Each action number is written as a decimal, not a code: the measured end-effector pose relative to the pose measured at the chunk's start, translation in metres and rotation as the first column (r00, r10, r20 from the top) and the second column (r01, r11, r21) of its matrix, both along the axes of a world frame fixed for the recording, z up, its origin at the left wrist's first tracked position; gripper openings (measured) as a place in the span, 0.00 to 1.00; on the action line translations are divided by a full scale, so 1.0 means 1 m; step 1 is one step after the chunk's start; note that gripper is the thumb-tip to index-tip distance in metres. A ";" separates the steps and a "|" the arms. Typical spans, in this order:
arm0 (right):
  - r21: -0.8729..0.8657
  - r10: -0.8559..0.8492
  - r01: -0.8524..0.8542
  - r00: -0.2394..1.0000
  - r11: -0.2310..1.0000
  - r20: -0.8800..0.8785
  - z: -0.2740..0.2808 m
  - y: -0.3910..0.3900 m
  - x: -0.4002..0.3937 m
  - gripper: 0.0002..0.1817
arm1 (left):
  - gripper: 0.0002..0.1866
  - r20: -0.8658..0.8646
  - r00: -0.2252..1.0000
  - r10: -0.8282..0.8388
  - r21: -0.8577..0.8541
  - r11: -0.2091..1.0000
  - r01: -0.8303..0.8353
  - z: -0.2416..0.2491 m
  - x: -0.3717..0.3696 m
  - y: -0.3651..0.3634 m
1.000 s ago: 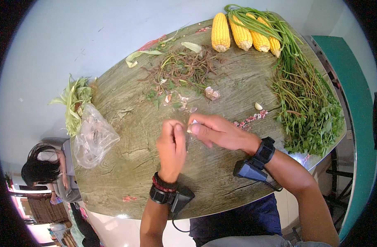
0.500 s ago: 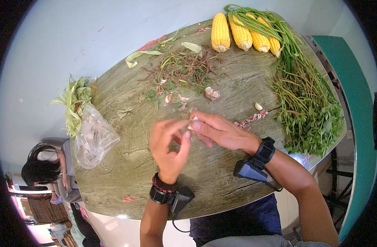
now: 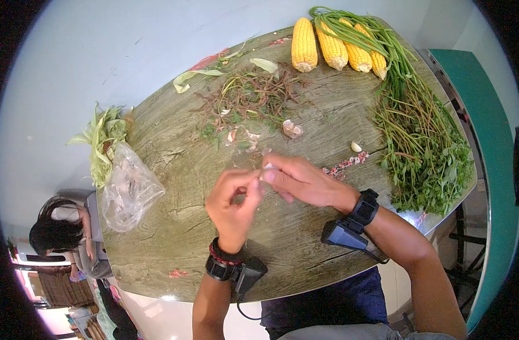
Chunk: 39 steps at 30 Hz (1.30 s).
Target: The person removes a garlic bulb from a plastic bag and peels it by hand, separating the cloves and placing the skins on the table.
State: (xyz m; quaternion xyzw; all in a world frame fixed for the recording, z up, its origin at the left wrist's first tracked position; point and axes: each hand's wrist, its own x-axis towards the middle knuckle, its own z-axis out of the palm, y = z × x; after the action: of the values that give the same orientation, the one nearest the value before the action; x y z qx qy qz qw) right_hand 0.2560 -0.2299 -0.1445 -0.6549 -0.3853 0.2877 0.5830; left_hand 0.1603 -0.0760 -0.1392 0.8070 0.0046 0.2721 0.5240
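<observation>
Left hand: a hard tug could jerk the clove free; points toward 1 o'clock, thumb and forefinger curled nearly together, hold unclear.
Right hand: a slack pinch could drop it; points toward 10 o'clock, thumb pressing the clove against the forefinger.
Clove: at the right fingertips, partly hidden.
Loose clove: between 2 and 3 o'clock, apart.
Skins: near 12; could hide a dropped clove.

Pale blue wall, wood-grained table, whitish floor below
</observation>
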 end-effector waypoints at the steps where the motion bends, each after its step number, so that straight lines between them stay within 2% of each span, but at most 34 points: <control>1: 0.003 0.001 -0.001 1.000 1.000 0.009 -0.001 0.000 0.000 0.23 | 0.09 -0.024 0.999 -0.026 -0.126 0.992 0.022 -0.004 0.000 0.001; 2: 0.012 0.011 -0.011 1.000 1.000 -0.017 -0.002 0.001 0.000 0.23 | 0.10 -0.045 0.997 -0.055 -0.250 0.967 0.042 -0.005 -0.001 0.002; 5: 0.048 0.042 -0.037 0.995 0.998 -0.095 -0.006 0.002 0.001 0.25 | 0.11 -0.061 0.996 -0.065 -0.206 0.977 0.051 -0.005 -0.001 0.002; 8: 0.095 0.072 -0.057 0.984 0.994 -0.161 -0.006 0.002 0.001 0.27 | 0.07 -0.030 0.997 -0.075 -0.043 0.996 0.074 0.007 0.002 -0.003; 11: 0.102 0.078 -0.060 0.979 0.993 -0.186 -0.010 0.002 0.001 0.28 | 0.07 -0.036 0.993 -0.116 0.045 0.992 0.117 0.007 0.001 -0.001; 14: 0.079 0.055 -0.043 0.986 0.996 -0.155 -0.010 0.002 0.001 0.28 | 0.12 -0.058 0.996 -0.067 -0.040 0.997 0.065 0.003 0.000 -0.003; 20: 0.095 0.017 -0.005 0.991 0.995 -0.129 -0.003 0.003 0.000 0.26 | 0.08 -0.029 1.000 0.000 -0.048 0.999 -0.002 -0.002 0.000 -0.003; 23: 0.090 -0.003 0.014 0.993 0.996 -0.122 -0.005 0.003 0.001 0.24 | 0.09 -0.060 0.998 -0.032 -0.122 0.992 0.025 0.005 0.000 -0.005; 26: 0.071 -0.043 0.049 0.995 0.996 -0.091 -0.002 0.003 0.000 0.23 | 0.06 -0.104 0.994 0.036 -0.116 0.992 -0.048 0.000 0.000 -0.005; 29: 0.055 -0.042 0.044 0.998 0.998 -0.037 0.002 0.001 0.002 0.22 | 0.02 -0.161 0.987 0.017 0.194 0.981 0.015 -0.004 -0.002 0.002; 32: 0.037 -0.014 0.014 1.000 0.999 -0.006 0.006 0.000 0.002 0.21 | 0.04 -0.203 0.979 0.030 0.316 0.948 0.037 -0.006 -0.001 -0.002; 39: 0.038 -0.007 0.005 0.998 0.999 0.059 0.006 0.000 0.002 0.21 | 0.03 -0.231 0.970 -0.076 0.232 0.964 0.131 -0.008 -0.002 -0.002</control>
State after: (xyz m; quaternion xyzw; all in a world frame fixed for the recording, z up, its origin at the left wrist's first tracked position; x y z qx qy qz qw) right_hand 0.2579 -0.2300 -0.1385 -0.6532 -0.4059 0.2592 0.5844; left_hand 0.1582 -0.0778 -0.1468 0.8900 -0.0136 0.1517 0.4298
